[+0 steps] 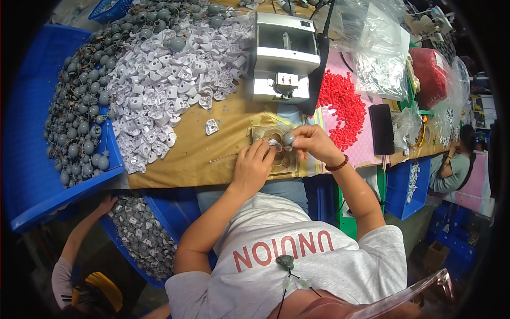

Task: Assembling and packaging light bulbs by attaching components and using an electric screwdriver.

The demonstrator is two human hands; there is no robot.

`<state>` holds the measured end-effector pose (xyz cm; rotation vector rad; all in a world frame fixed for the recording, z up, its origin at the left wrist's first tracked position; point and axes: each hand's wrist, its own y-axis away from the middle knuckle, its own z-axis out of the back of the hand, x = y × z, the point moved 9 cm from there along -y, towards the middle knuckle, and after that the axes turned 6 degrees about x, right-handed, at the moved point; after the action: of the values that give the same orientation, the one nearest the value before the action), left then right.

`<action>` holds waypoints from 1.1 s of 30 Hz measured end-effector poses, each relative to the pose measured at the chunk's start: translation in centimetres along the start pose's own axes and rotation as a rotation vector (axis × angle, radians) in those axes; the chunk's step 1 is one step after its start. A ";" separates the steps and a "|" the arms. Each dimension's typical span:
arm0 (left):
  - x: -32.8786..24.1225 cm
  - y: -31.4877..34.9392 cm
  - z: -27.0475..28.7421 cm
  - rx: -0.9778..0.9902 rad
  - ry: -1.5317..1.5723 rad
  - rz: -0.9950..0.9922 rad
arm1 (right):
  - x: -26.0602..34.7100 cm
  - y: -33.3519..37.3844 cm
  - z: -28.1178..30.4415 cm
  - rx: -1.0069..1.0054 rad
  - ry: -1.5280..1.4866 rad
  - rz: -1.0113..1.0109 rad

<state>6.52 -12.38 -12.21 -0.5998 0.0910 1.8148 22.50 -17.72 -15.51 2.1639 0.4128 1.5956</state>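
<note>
My right hand (317, 144) pinches a round grey plastic part (288, 139) between thumb and fingertips, just above a square fixture plate (289, 166). From the left, my left hand (252, 166) reaches over the same plate, its fingertips closed on a small white plastic shell (274, 144) in the middle of the fixture. The hands partly hide the plate. A thin cord with a small tip (211, 161) sticks out to the left of my left hand. One loose white shell (211, 126) lies on the brown table covering (186, 173) nearby.
Left lie a big heap of white shells (175, 74) and corded grey parts (79, 122) beside a blue tray (32, 133). A small machine (284, 58) stands ahead. Right are red pieces (342, 111) and a black phone (381, 129). A co-worker's arm (79, 234) reaches to a lower-left bin (141, 234).
</note>
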 end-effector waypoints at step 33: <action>0.6 -2.7 0.7 -0.098 0.039 0.180 | 14.0 3.5 5.3 -0.862 0.326 1.037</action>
<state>8.64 -10.74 -11.26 -0.7151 0.0845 1.9905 31.75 -14.99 -3.48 1.4172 -1.2877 2.0324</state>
